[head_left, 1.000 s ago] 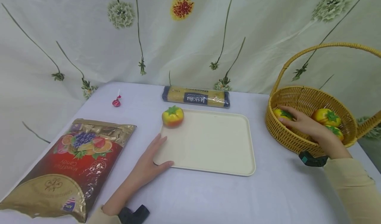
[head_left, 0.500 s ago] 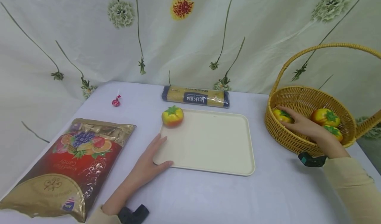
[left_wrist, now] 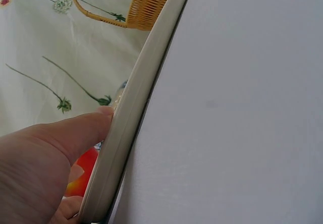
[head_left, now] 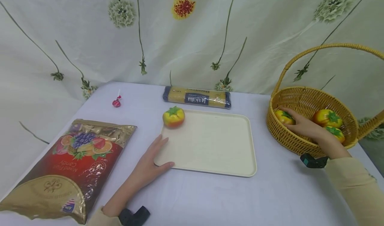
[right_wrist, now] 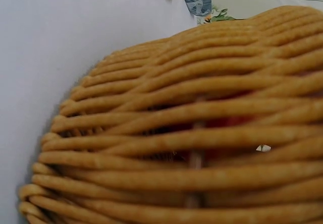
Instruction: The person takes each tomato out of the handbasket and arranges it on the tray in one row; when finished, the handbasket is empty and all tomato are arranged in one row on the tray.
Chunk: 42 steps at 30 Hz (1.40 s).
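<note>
Right hand (head_left: 306, 126) pinches a yellow-red fruit (head_left: 284, 118) in the basket (head_left: 279, 132), frame right; left hand (head_left: 148, 167) lies spread against the tray (head_left: 210, 142). Likely light, firm and slick, the fruit suits a hold round its sides.

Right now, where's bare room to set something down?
Free: most of the cream rectangular tray, right of the yellow-red round fruit; white tablecloth between tray and brown wicker basket.
Crowded: basket, with three visible fruits and right hand; tray's left edge, with left hand.

Head view downward, wrists close, basket (head_left: 276, 132) shared
</note>
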### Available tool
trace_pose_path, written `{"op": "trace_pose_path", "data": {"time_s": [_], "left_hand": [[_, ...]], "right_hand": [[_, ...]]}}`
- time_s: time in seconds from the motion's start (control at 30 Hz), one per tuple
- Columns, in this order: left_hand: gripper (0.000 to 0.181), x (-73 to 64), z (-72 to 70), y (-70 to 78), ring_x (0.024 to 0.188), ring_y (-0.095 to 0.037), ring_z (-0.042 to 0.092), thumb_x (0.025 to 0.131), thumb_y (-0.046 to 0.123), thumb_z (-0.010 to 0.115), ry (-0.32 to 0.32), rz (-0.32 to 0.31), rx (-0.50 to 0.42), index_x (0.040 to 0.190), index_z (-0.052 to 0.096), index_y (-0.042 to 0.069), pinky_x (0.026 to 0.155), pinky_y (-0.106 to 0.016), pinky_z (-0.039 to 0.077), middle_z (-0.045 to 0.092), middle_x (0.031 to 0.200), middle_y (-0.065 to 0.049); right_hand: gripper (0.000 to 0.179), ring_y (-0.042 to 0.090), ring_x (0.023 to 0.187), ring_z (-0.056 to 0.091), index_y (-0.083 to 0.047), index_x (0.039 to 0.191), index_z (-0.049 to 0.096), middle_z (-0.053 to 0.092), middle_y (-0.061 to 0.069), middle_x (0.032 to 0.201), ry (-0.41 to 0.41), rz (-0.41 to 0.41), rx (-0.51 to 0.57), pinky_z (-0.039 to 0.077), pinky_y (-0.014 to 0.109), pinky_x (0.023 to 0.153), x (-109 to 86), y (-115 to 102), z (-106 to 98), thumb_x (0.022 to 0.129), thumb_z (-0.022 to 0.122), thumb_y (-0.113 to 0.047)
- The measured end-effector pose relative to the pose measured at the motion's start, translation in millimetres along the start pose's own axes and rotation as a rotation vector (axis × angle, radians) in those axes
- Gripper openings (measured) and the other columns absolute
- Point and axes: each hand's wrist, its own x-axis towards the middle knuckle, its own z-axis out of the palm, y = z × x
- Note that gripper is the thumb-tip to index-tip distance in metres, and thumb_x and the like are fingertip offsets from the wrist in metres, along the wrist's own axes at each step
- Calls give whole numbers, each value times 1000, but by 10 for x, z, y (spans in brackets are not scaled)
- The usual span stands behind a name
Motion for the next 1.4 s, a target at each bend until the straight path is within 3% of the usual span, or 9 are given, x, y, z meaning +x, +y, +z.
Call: {"op": "trace_pose_path", "data": {"time_s": [0.73,1.13,1.4], "left_hand": [[79,-17,0,3,137,-35,16,78,24,77,4,-1,13,144,36,10,106,-53,20,18,152,-17],[79,-2,10,0,137,-35,16,78,24,77,4,-3,18,144,35,10,106,-52,20,18,152,-16],[80,-3,7,19,137,-35,16,79,27,76,-1,-19,22,145,34,11,106,-53,21,17,152,-16]], "right_hand": [[69,48,113,36,4,145,15,29,38,133,87,56,-82,35,58,88,13,-70,3,97,51,-30],[78,49,121,27,-5,149,12,18,35,142,184,86,29,27,64,94,-1,-118,-17,94,55,-39],[80,53,120,23,-8,150,11,15,35,143,264,106,36,24,70,93,-24,-194,-70,93,55,-43]]}}
